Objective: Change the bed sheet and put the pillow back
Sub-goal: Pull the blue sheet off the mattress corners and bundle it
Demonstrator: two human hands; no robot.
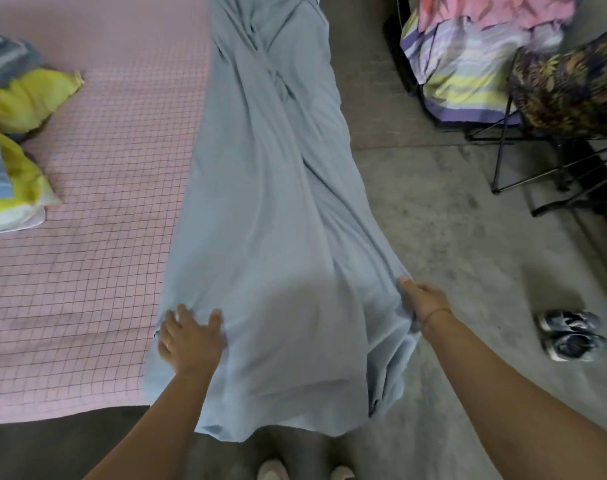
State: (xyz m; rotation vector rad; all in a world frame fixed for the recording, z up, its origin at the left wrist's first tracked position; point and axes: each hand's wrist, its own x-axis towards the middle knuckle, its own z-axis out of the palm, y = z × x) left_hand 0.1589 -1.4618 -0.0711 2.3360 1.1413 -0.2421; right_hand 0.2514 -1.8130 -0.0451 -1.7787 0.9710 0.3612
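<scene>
Fingers of left hand (188, 337) spread on blue sheet (278, 202), right hand (423, 301) apparently pinching its edge.

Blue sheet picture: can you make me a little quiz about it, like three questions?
1. True or false: the left hand rests on the blue sheet with its fingers spread.
2. Which hand grips the sheet's edge? A) the left hand B) the right hand C) neither hand
3. What colour is the checked bed under the yellow pillows?

Key: 1 true; 2 B; 3 pink.
</scene>
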